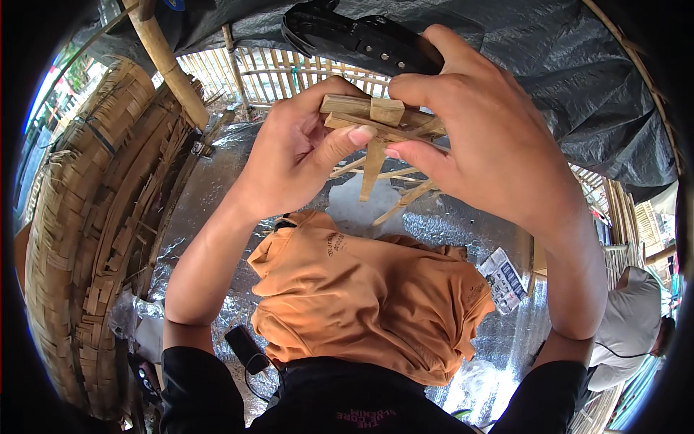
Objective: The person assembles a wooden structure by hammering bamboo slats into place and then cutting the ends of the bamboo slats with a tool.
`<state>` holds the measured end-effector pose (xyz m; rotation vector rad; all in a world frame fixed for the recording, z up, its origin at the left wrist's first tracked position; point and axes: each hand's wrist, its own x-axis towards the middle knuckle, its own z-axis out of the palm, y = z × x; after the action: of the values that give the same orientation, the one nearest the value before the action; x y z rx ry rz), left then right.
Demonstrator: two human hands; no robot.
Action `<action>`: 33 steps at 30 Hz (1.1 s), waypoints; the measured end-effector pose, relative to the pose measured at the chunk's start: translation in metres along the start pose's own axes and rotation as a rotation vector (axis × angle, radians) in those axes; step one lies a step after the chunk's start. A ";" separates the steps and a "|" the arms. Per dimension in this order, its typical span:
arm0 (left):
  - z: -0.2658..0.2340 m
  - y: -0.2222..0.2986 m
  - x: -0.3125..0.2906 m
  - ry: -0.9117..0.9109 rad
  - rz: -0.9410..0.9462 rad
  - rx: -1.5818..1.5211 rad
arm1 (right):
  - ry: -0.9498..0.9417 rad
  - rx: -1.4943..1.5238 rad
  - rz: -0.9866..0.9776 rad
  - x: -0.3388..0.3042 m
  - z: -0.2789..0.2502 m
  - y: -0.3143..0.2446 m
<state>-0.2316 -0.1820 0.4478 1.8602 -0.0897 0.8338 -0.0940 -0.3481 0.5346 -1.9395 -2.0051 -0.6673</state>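
My left hand [307, 148] is closed around several short wooden pieces [347, 105], its thumb pressed on the front one. A square-ended wooden block [387, 110] crosses them, and a tapered wooden piece [371, 170] hangs down below. Opposite, my right hand [491, 130] pinches the other end of the bundle, thumb underneath. A black tool with metal rivets and a hooked end [361, 40] juts leftward from between its fingers; the rest of the tool is hidden behind the hand, so its kind cannot be told. Both hands are raised above an orange garment [369, 289] on my lap.
Loose sticks [405, 199] lie beyond the garment on a shiny silver sheet [217, 188]. Woven bamboo [79, 239] stands at the left, and dark plastic sheeting [571, 79] hangs at the upper right. A phone [246, 349] and a person in grey [629, 325] are nearby.
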 end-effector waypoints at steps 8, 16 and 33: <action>0.002 0.004 0.002 -0.041 -0.034 0.022 | 0.097 -0.017 -0.084 -0.006 0.012 0.010; 0.007 -0.003 0.003 -0.003 0.022 -0.150 | 0.051 0.124 -0.050 -0.002 0.007 0.009; -0.004 0.001 0.001 -0.096 -0.012 -0.144 | -0.045 0.120 -0.033 -0.002 -0.001 0.007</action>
<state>-0.2334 -0.1794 0.4502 1.7623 -0.1939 0.7115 -0.0873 -0.3501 0.5359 -1.8723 -2.0582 -0.5027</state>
